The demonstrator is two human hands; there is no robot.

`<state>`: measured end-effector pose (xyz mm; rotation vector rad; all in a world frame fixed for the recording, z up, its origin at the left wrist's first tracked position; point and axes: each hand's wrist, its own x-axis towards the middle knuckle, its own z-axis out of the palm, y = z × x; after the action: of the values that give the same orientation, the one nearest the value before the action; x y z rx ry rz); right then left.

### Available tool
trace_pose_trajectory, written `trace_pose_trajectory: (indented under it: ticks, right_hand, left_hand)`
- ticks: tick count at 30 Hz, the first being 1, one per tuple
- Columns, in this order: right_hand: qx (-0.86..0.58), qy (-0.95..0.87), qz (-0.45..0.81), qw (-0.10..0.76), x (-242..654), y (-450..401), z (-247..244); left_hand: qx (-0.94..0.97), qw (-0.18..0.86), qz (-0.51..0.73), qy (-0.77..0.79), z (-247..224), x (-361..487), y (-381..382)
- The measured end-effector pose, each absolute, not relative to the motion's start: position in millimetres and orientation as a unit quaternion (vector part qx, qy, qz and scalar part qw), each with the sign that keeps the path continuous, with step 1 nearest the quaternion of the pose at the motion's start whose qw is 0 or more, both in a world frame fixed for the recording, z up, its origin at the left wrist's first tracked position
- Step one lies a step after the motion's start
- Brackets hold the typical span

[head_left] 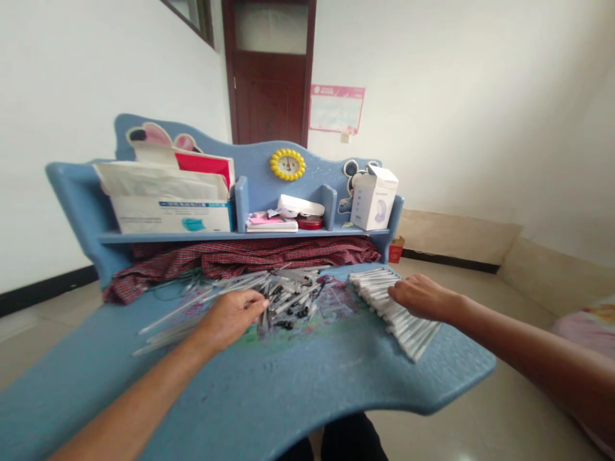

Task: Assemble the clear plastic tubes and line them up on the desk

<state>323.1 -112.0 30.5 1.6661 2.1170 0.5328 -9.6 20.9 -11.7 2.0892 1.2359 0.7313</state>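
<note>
Across the bench (312,368) I have a row of slim white sticks (412,333) at right, under my right hand (425,298), and a jumbled pile of pen-like pieces (293,291) mid-bench, at my left hand (234,315). I expect them light, stiff, slippery, best held mid-length. I can't tell whether either grip pinches anything. Plaid cloth (250,257) hems the far side; small black pieces (286,325) clutter the pile's near edge.

hands (231,318): bare | forearms (144,396): bare as far as visible | legwear (353,440): dark, plain
</note>
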Motion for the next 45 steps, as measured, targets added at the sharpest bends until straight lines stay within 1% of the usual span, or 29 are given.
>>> trace_pose_trajectory:
  ticks: [6,12,16,21,25,33,38,45]
  right_hand:
    - [0.599,0.757,0.180,0.187,329,-107,19]
    - [0.621,0.750,0.145,0.177,318,-105,21]
    - [0.595,0.784,0.132,0.119,278,-101,27]
    - [0.535,0.836,0.110,0.056,211,-82,30]
    - [0.540,0.836,0.091,0.035,186,-61,25]
    - [0.612,0.788,0.061,0.032,210,-29,8]
    - [0.616,0.787,0.044,0.000,213,-18,-7]
    - [0.626,0.778,0.028,-0.050,216,-14,-22]
  left_hand:
    - [0.805,0.247,0.272,0.466,-10,-11,19]
    - [0.820,0.197,0.258,0.471,0,-14,12]
    - [0.821,0.172,0.255,0.481,0,-19,13]
    - [0.829,0.136,0.224,0.494,-5,-21,17]
    - [0.839,0.108,0.208,0.491,-8,-23,19]
    - [0.860,0.060,0.166,0.479,-8,-22,16]
    - [0.864,0.064,0.160,0.473,-12,-19,14]
    - [0.879,0.064,0.188,0.434,-20,-12,7]
